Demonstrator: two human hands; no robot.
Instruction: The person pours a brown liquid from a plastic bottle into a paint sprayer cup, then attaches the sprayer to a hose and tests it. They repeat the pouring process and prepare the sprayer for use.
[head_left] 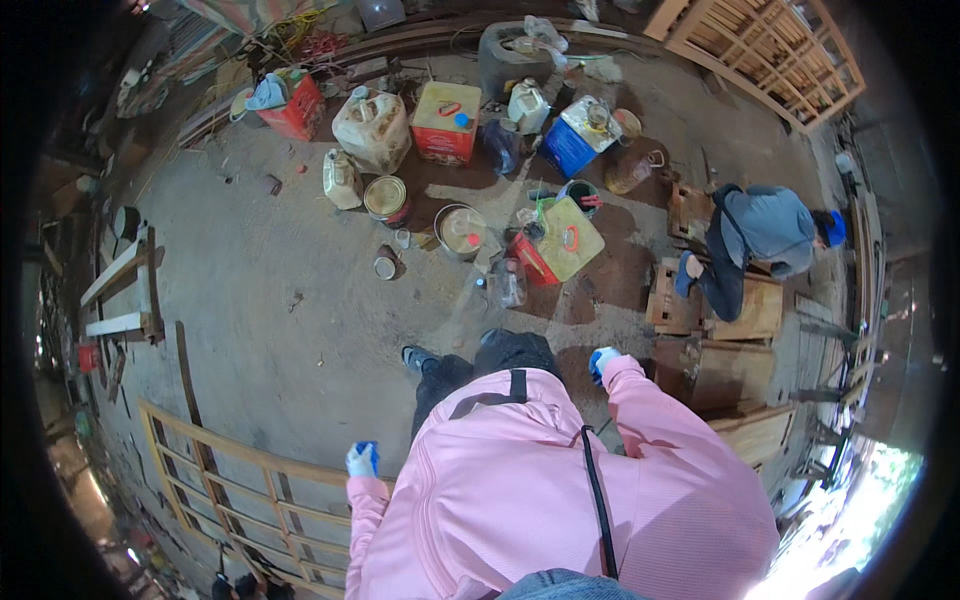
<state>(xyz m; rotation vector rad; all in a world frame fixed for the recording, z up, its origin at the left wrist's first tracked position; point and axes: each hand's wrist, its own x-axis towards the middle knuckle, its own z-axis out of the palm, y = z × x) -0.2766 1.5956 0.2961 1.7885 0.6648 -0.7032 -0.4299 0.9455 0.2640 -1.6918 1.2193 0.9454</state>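
Both my hands wear white and blue gloves and hang beside my body, away from the containers. My left hand (pixel 362 460) is over the floor near a wooden lattice frame (pixel 240 450); its blue palm side shows with nothing in it, the fingers loosely apart. My right hand (pixel 602 364) is out to the right, nearest the wooden boxes (pixel 690 370). Its fingers point away from me, too small to make out. In front of my feet stand a yellow-topped red tin (pixel 575 240), a clear plastic bottle (pixel 510 283) and a round lidded bucket (pixel 461 230).
Farther off are a white jerrycan (pixel 371 132), a red tin (pixel 445 125), a blue tin (pixel 578 140) and a dark tub (pixel 514 62). At right a person (pixel 765 235) in a blue cap sits bent among wooden panels. A lattice frame (pixel 765 50) leans at the far right.
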